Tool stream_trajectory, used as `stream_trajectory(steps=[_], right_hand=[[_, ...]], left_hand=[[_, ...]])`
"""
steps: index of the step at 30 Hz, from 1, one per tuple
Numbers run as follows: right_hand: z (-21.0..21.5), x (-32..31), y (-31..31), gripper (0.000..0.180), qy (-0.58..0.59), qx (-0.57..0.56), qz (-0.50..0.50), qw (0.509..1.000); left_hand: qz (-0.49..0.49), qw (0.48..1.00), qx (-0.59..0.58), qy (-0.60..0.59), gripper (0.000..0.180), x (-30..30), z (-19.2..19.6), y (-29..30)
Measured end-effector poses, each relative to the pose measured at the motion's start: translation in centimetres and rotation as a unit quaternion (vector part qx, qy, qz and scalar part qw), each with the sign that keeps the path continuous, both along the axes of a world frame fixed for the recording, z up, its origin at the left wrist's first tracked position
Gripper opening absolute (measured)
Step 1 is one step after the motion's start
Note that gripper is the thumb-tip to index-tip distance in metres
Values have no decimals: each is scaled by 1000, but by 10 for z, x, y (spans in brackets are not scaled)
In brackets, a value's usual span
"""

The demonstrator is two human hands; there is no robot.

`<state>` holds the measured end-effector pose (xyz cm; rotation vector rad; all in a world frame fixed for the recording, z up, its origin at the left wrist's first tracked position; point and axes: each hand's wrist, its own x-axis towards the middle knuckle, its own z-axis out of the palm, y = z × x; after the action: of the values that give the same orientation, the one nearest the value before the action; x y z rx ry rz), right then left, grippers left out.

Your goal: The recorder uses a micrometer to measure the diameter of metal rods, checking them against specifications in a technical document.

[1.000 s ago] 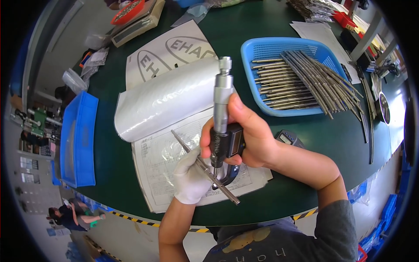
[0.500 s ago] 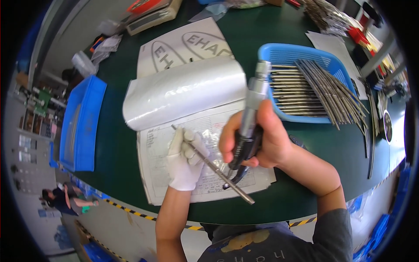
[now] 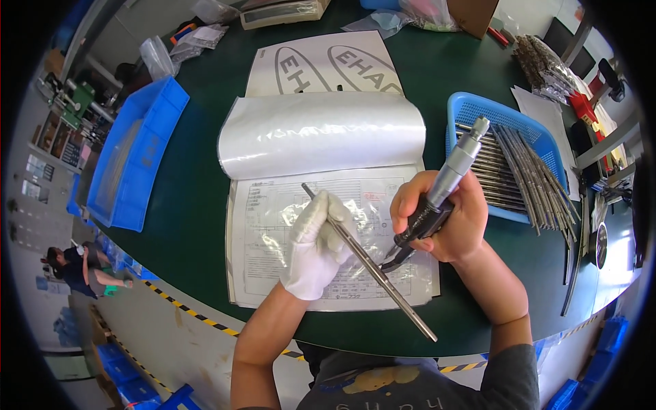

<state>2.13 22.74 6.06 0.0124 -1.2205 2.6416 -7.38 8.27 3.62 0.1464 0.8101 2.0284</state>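
My left hand (image 3: 316, 249), in a white glove, is closed around a slim, shiny metal rod (image 3: 402, 301). The rod slants from upper left down towards my body, its thicker near end sticking out past the glove. Bare fingers of my right hand (image 3: 459, 222) wrap a micrometer (image 3: 451, 172) with a silver barrel and a dark frame. Its thimble points up and to the right. The curved frame end sits at the rod's middle; whether its measuring faces touch the metal I cannot tell. Beneath both hands lies an open binder with a drawing sheet (image 3: 273, 273) in a clear sleeve.
On the right, a light blue basket (image 3: 471, 102) holds many metal rods, some sticking out over its near edge. A blue bin (image 3: 154, 154) stands on the left of the green table (image 3: 198, 253). Plastic bags (image 3: 427, 14) and a scale (image 3: 283, 14) are at the back.
The whole view has shifted, so the table things appear further right. The micrometer's thimble leans more to the right than before. Both hands keep their hold.
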Motion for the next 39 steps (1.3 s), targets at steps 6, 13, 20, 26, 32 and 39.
stream_trajectory(steps=[6, 13, 20, 26, 32, 39], right_hand=[[-1, 0, 0, 65, -12, -18, -16, 1000], [4, -1, 4, 65, -31, -16, -23, 999], [4, -1, 4, 67, -31, -8, -34, 999], [2, 0, 5, 66, -14, 3, -46, 999], [0, -1, 5, 66, -17, 24, -41, 999], [-2, -1, 8, 68, -14, 55, -60, 997]], left_hand=[[-85, 996, 15, 31, 32, 4, -9, -6], [-87, 994, 25, 53, 32, 1, -10, -5], [-79, 995, 12, 60, 33, 4, -9, -2], [-73, 994, 7, 77, 33, 3, -5, -4], [-97, 988, -27, 115, 35, 5, -4, -6], [-92, 989, -30, 109, 29, 4, 1, -6]])
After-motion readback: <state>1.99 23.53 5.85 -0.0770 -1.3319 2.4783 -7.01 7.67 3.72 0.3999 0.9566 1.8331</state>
